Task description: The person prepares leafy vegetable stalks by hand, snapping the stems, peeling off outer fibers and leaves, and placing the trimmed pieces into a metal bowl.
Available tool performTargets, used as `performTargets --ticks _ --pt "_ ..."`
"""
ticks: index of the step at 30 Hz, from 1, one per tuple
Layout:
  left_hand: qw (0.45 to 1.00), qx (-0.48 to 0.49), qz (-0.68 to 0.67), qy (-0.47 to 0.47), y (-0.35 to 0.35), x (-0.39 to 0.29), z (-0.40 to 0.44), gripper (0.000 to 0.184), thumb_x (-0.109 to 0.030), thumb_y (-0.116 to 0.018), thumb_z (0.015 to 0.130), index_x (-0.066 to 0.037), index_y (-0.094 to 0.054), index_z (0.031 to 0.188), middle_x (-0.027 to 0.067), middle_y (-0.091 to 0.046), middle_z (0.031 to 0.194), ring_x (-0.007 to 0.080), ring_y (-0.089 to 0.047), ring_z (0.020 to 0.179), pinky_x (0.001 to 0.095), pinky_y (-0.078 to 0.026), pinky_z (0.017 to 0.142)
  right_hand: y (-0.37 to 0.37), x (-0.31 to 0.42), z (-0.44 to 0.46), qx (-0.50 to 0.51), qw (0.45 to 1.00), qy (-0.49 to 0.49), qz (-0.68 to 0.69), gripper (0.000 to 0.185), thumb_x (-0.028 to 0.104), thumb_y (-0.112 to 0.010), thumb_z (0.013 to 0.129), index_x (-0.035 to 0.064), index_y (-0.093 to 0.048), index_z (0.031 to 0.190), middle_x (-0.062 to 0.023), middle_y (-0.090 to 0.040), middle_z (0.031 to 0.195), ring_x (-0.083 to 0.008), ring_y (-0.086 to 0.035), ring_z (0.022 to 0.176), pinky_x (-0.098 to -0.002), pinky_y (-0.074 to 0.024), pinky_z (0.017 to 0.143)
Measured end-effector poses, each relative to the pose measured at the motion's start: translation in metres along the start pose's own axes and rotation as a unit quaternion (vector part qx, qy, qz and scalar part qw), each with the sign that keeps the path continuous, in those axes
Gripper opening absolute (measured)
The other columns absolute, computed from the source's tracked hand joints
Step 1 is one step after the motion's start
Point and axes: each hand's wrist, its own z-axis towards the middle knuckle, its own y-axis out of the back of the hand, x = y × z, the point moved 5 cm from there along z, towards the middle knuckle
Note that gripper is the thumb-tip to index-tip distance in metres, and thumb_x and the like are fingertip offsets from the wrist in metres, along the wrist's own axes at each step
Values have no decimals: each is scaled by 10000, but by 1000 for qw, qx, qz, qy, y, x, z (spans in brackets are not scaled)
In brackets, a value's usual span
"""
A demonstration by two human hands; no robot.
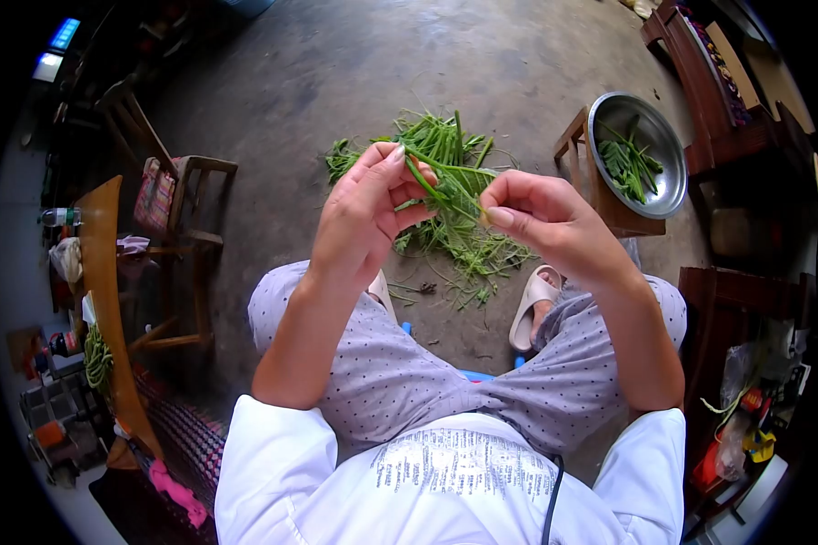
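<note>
Soft sheen brightens the far floor (354,54); fisheye edges curve into black.

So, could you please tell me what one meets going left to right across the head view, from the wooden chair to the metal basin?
Wooden chair, left hand, held green stems, right hand, metal basin.

Left hand (359,204) raised, thumb (379,178) set in a pinch, lower fingers (415,215) loosely curled; right hand (559,222) just beside, its thumb meeting a bent forefinger (518,185). Elbows crooked, both forearms (298,341) angle forward above parted legs (364,363).
</note>
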Motion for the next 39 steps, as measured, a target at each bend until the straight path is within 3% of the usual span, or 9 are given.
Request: performTargets --ticks 7,13,19,21,22,27,29,32,39 --pt "999 -36 18 -34 19 -13 0 165 -229 -432 980 -91 -509 1028 57 -624 956 134 -597 887 287 -494 808 10 14 -12 39 996 -12 -84 79 81 -583 894 22 -545 856 44 -459 734 -41 -368 648 -198 -308 557" --pt "995 -72 35 -64 24 -23 -3 165 -233 -433 985 -90 -506 1023 74 -641 983 113 -587 889 273 -487 811 16 13 -22 160 957 -12 -243 16 3 -565 878 3 -553 868 -22 -523 833 -101 -497 755 -245 -408 664" --pt "995 -69 38 -64 21 -21 -5 138 -196 -511 963 -79 -490 1033 99 -657 991 118 -610 879 264 -502 818 2 -2 -17 98 887 54 -449 216 186 -652 845 -24 -603 844 -165 -526 589 -325 -527 554 -410 -404 541" --pt "994 -70 47 -71 19 -19 -6 169 -174 -536 950 -68 -484 1070 106 -660 996 123 -620 878 260 -510 819 -4 -7 -17 68 883 113 -451 193 139 -647 830 -6 -591 944 -165 -529 595 -345 -533 570 -448 -395 555" --pt "993 -70 56 -80 17 -19 -6 212 -151 -561 937 -58 -478 1108 113 -662 1001 127 -631 876 255 -518 821 -5 -10 -20 98 912 17 -399 278 90 -634 816 17 -544 1069 -167 -524 596 -352 -553 596 -459 -407 583" --pt "988 -83 89 -97 8 -24 -8 303 -142 -592 919 -10 -510 1179 119 -670 989 132 -643 869 255 -533 805 -16 -4 -23 109 897 62 -424 416 -12 -603 792 66 -488 1184 -101 -583 721 -295 -614 752 -399 -475 666" --pt "988 -84 94 -91 8 -23 -9 320 -154 -599 917 2 -527 1187 117 -673 980 130 -644 863 257 -536 800 -20 -2 -21 163 882 -16 -441 374 -27 -597 791 76 -512 1140 -107 -598 806 -304 -609 787 -405 -474 689" --pt "988 -56 109 -94 8 -22 -10 269 -183 -626 904 -3 -600 1103 108 -675 973 127 -648 855 251 -538 780 -22 3 -21 150 877 53 -453 277 -2 -615 774 36 -538 1037 -143 -610 837 -331 -598 827 -420 -455 702" --pt "967 -49 202 -147 11 -20 -12 195 -170 -682 867 -19 -655 987 40 -676 908 67 -610 822 189 -477 728 -23 9 -25 143 900 87 -403 151 -34 -617 780 31 -598 915 -95 -579 762 -269 -606 719 -348 -486 616"
